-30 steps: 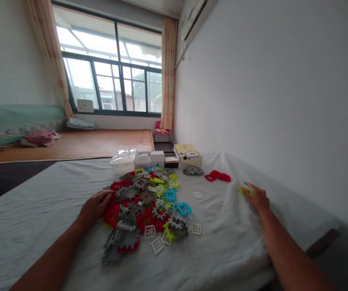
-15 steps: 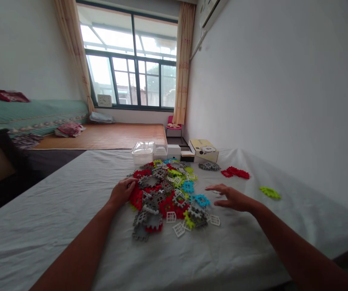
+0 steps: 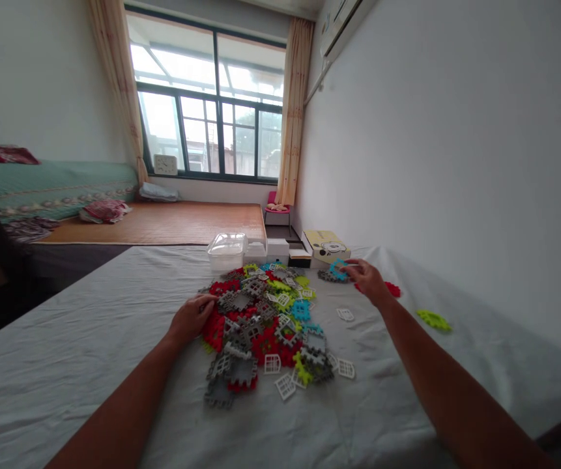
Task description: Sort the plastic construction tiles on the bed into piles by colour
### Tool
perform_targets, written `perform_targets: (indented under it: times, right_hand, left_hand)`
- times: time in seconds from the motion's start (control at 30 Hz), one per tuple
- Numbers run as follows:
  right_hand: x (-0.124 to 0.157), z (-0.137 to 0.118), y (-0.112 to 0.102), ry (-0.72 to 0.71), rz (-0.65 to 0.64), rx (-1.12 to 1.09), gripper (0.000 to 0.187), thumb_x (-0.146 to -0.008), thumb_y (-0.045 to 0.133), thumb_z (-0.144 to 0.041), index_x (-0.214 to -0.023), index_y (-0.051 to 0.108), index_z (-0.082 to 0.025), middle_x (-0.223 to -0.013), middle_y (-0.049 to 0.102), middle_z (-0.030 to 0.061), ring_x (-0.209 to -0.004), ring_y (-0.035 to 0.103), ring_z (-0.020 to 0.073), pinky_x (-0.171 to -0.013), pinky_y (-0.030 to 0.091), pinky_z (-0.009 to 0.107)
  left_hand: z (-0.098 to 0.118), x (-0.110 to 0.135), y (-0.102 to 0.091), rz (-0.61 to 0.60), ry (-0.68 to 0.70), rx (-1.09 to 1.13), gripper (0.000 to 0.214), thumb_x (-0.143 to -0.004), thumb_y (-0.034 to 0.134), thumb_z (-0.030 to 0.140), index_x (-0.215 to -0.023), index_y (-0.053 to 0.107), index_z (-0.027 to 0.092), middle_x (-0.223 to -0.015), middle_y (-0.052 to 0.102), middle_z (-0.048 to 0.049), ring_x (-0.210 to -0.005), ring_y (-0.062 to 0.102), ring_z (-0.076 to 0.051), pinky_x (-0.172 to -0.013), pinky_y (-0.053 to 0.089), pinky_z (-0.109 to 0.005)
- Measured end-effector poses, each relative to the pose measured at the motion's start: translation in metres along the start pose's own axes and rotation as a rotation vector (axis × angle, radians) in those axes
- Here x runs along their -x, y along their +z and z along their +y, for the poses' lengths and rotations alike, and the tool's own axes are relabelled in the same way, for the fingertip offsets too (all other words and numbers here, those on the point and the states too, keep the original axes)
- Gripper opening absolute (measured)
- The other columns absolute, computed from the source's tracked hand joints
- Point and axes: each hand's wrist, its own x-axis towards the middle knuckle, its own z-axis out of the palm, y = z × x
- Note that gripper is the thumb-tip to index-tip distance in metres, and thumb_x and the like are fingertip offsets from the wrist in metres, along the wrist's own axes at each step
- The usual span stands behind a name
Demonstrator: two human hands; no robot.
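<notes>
My right hand [image 3: 369, 279] pinches a blue toothed plastic building piece [image 3: 338, 269] with an open middle. It holds the piece over a stack of grey pieces [image 3: 326, 275], beside red pieces [image 3: 392, 289] partly hidden by my hand. At the left edge of a mixed pile, my left hand [image 3: 193, 318] rests with its fingers loosely extended against red pieces [image 3: 213, 331]; it grasps nothing that I can see. The pile holds grey pieces [image 3: 241, 371], another blue piece [image 3: 301, 309], lime green pieces [image 3: 302, 369] and white lattice window pieces [image 3: 272, 363].
A clear plastic box [image 3: 226, 253], small white boxes [image 3: 277, 249] and a yellow cartoon box [image 3: 326, 246] line the far side of the cloth-covered table [image 3: 89, 312]. A lime green piece [image 3: 434, 320] lies at the right. A bed [image 3: 187, 221] stands beyond.
My right hand has moved away from the pile's right side to the grey stack, now with a blue piece in its fingers. The left hand stays at the pile's left edge.
</notes>
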Motion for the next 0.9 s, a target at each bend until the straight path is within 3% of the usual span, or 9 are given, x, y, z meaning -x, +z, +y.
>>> perform_targets:
  times: [0.07,0.17,0.37,0.47,0.67,0.9]
  right_hand:
    - [-0.009,0.026,-0.015,0.081,0.238,-0.050,0.045,-0.075,0.052,-0.054,-0.099,0.060,-0.017,-0.084,0.070,0.0072,-0.080,0.064,0.0173,-0.069,0.053,0.029]
    - [-0.005,0.062,-0.025,0.134,0.320,-0.041,0.045,-0.072,0.052,-0.056,-0.095,0.060,-0.018,-0.082,0.070,0.0073,-0.075,0.065,0.0188,-0.064,0.054,0.031]
    - [0.006,0.093,-0.027,0.210,0.195,0.101,0.039,-0.070,0.053,-0.051,-0.090,0.063,-0.019,-0.075,0.069,0.0044,-0.061,0.063,0.0168,-0.053,0.050,0.027]
    - [0.005,0.095,-0.041,0.226,0.089,0.224,0.033,-0.069,0.053,-0.046,-0.081,0.065,-0.018,-0.064,0.066,0.0012,-0.055,0.059,0.0142,-0.051,0.045,0.025]
    - [0.006,0.102,-0.069,0.229,-0.070,0.467,0.022,-0.067,0.058,-0.036,-0.066,0.066,-0.015,-0.062,0.063,0.0018,-0.060,0.056,0.0145,-0.057,0.041,0.025]
    - [0.013,0.099,-0.059,0.246,-0.206,0.630,0.027,-0.072,0.060,-0.042,-0.069,0.066,-0.015,-0.068,0.065,0.0048,-0.063,0.058,0.0149,-0.059,0.041,0.025]
  left_hand:
    - [-0.001,0.000,0.000,0.007,0.010,-0.002,0.035,-0.080,0.040,0.042,-0.095,0.067,0.024,-0.099,0.067,-0.0020,-0.096,0.059,-0.020,-0.087,0.044,-0.031]
    - [-0.003,0.000,0.001,0.011,0.025,-0.005,0.036,-0.080,0.040,0.042,-0.095,0.067,0.024,-0.098,0.067,-0.0022,-0.094,0.059,-0.020,-0.086,0.044,-0.031]
    - [-0.006,-0.001,0.001,-0.007,0.027,-0.028,0.036,-0.081,0.039,0.043,-0.097,0.066,0.024,-0.101,0.067,-0.0017,-0.097,0.059,-0.020,-0.088,0.044,-0.031]
    - [-0.007,-0.001,0.002,-0.007,0.033,-0.029,0.036,-0.081,0.039,0.042,-0.096,0.066,0.024,-0.102,0.067,-0.0022,-0.097,0.059,-0.020,-0.089,0.044,-0.031]
    - [-0.010,0.000,0.002,-0.002,0.046,-0.045,0.037,-0.081,0.039,0.043,-0.097,0.066,0.023,-0.102,0.066,-0.0028,-0.098,0.059,-0.020,-0.088,0.044,-0.030]
    - [-0.008,0.000,0.001,-0.013,0.034,-0.036,0.037,-0.081,0.040,0.042,-0.098,0.066,0.022,-0.103,0.066,-0.0035,-0.097,0.059,-0.020,-0.089,0.044,-0.031]
